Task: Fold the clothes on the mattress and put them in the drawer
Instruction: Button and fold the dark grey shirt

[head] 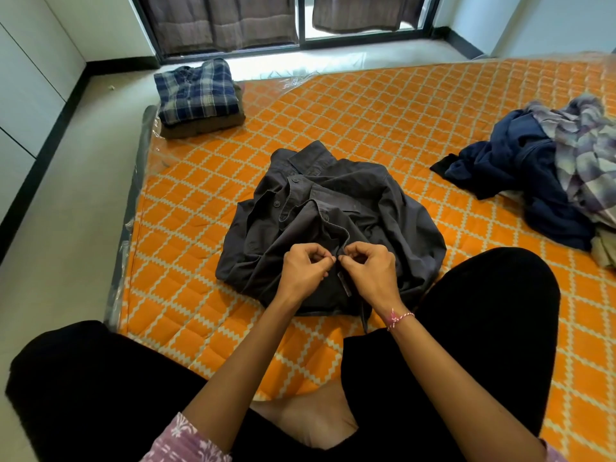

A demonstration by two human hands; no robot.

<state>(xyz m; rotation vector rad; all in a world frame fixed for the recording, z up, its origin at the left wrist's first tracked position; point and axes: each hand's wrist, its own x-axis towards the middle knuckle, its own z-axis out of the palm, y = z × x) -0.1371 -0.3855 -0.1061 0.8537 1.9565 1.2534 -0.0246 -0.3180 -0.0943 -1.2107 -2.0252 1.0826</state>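
Pinching the placket of the dark grey shirt [333, 215] on the mattress [433, 135], left hand [305, 266] and right hand [370, 266] each grip an edge, apparently buttoning it before folding.

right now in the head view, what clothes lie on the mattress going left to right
folded plaid shirt stack → dark grey shirt that both hands pinch → loose pile of blue and plaid clothes

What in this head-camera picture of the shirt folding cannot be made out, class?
- Drawer: nowhere in the head view.
- Pile of unfolded clothes: cut off by the right edge.
- What the left hand and right hand pinch on the grey shirt: hidden by the fingers.
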